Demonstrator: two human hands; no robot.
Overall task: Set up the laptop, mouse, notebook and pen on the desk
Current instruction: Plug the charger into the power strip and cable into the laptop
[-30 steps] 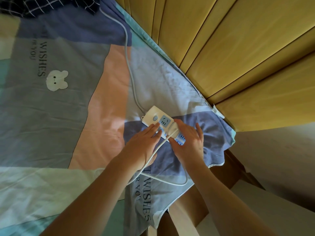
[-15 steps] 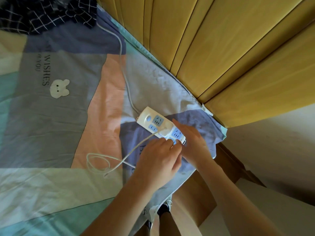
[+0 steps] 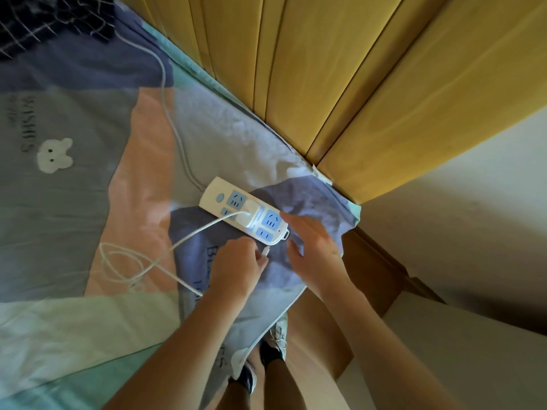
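A white power strip (image 3: 220, 199) with blue sockets lies on the patchwork bedsheet (image 3: 74, 179). A white charger plug (image 3: 251, 216) sits in its middle socket, and its thin white cable (image 3: 189, 238) runs left into a loose coil (image 3: 124, 264). My left hand (image 3: 236, 267) is closed just below the strip and pinches the small white connector end (image 3: 265, 252) of a cable. My right hand (image 3: 313, 247) hovers with fingers spread beside the strip's right end, holding nothing. Laptop, mouse, notebook and pen are not in view.
The strip's thick grey cord (image 3: 174, 125) runs up the bed toward a dark checked cloth (image 3: 44, 22). A yellow wooden headboard (image 3: 340, 84) bounds the bed on the right. Below are the brown bed frame (image 3: 370, 261), my shoes (image 3: 266, 359) and pale floor.
My right hand has let go of the strip's end and opened. My left hand has drawn back from the plug and now pinches the cable's connector end. The camera has moved closer.
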